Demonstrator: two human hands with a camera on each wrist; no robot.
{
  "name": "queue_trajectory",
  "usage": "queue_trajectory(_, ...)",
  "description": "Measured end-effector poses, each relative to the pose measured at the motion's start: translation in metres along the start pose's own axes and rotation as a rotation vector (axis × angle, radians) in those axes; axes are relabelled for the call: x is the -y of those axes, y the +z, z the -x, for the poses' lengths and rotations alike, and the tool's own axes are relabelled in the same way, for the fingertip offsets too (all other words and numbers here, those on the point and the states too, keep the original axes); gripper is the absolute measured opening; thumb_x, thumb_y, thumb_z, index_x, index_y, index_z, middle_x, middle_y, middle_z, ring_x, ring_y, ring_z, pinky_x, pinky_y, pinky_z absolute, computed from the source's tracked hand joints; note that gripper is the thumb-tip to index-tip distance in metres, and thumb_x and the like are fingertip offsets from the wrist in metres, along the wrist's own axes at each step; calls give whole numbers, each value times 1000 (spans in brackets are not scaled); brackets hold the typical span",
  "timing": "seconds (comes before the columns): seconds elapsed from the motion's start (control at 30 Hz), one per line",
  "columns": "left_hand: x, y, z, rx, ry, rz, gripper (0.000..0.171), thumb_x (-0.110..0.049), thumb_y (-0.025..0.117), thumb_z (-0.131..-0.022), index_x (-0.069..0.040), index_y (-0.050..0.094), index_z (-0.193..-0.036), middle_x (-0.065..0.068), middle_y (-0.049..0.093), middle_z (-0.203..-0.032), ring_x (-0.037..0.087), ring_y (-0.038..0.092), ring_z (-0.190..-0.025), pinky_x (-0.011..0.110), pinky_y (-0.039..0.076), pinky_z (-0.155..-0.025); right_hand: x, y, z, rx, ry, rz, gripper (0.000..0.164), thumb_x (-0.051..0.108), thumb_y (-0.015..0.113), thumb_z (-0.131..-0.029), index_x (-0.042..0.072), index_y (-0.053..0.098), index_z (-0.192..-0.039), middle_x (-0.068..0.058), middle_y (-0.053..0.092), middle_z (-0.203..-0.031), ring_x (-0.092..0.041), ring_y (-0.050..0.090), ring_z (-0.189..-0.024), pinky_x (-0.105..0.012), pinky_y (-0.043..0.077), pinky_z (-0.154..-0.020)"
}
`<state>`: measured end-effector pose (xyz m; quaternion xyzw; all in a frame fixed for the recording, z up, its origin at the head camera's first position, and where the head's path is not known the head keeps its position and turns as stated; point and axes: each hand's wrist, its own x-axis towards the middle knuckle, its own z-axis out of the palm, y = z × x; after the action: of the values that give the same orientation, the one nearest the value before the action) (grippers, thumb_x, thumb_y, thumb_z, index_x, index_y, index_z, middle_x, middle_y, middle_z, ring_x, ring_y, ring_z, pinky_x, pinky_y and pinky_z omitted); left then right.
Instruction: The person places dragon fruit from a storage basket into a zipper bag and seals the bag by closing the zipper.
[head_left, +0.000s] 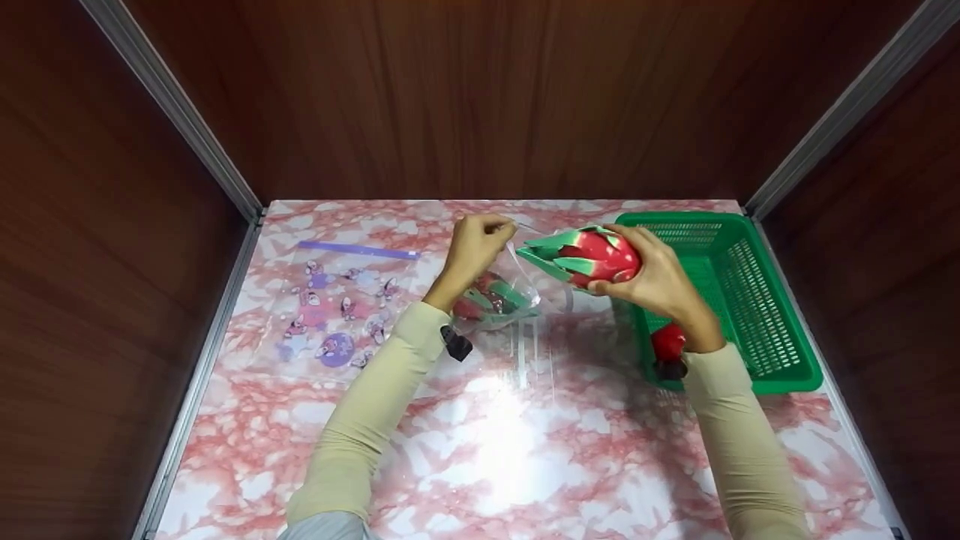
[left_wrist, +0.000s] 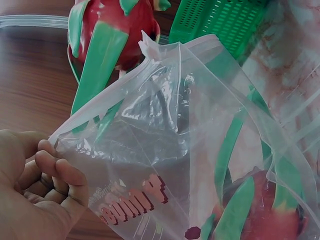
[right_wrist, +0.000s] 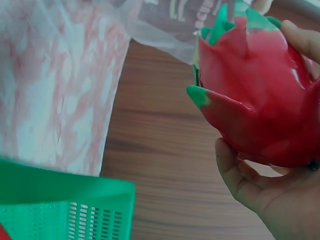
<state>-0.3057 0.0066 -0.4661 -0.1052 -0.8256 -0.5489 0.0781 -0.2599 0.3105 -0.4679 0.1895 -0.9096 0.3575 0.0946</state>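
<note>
My left hand (head_left: 480,240) pinches the rim of a clear plastic zip bag (left_wrist: 145,150), which hangs with its mouth toward the right. Inside the bag lies one red and green dragon fruit (head_left: 487,298). A second dragon fruit (head_left: 600,256) is gripped in my right hand (head_left: 649,274), thumb on one side and fingers on the other. Its green leaf tips point left, right at the bag's mouth. In the left wrist view those tips overlap the bag's upper edge.
A green basket (head_left: 776,322) stands at the right with a red item (head_left: 667,342) in it, partly behind my right wrist. Flat on the table's left side lies another clear bag (head_left: 337,315) with a purple zip and cartoon prints. Dark wood-grain walls (head_left: 480,97) enclose the table.
</note>
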Motion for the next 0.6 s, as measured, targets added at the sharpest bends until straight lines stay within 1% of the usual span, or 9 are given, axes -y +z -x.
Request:
queue_trajectory(0.1,0,0,0,0,1,0,21,-18,70,-99,-4,84,-104,3,70,-74,4,56,-63,17,40,-56,3,3,-2,5,7,-4,87,40,96,-77,20,57,-152,-16,62,-138,-39,60,-123,-68,60,-97)
queue_trajectory(0.2,0,0,0,4,8,-5,21,-18,69,-98,-3,84,-103,-4,66,-71,4,54,-63,17,40,-57,5,7,-3,9,12,-13,87,41,96,-77,18,57,-152,-17,62,-138,-39,61,-123,-66,61,-96)
queue_trajectory(0.3,0,0,0,9,12,-8,21,-17,69,-98,-3,83,-103,-8,61,-71,4,51,-64,18,39,-59,7,12,-5,13,13,-21,86,42,95,-78,17,57,-151,-18,62,-136,-39,62,-121,-65,62,-95)
queue_trajectory(0.43,0,0,0,13,8,-9,20,-17,71,-98,-2,83,-104,-7,60,-73,5,50,-65,18,40,-60,8,19,-6,17,23,-19,85,41,95,-78,16,57,-150,-19,62,-136,-40,63,-120,-64,63,-95)
queue_trajectory(0.6,-1,0,0,17,0,-18,19,-15,72,-97,-2,83,-106,-5,61,-76,6,52,-68,17,41,-62,11,25,-8,20,44,-25,87,43,95,-78,14,56,-151,-19,60,-141,-41,62,-123,-63,62,-97)
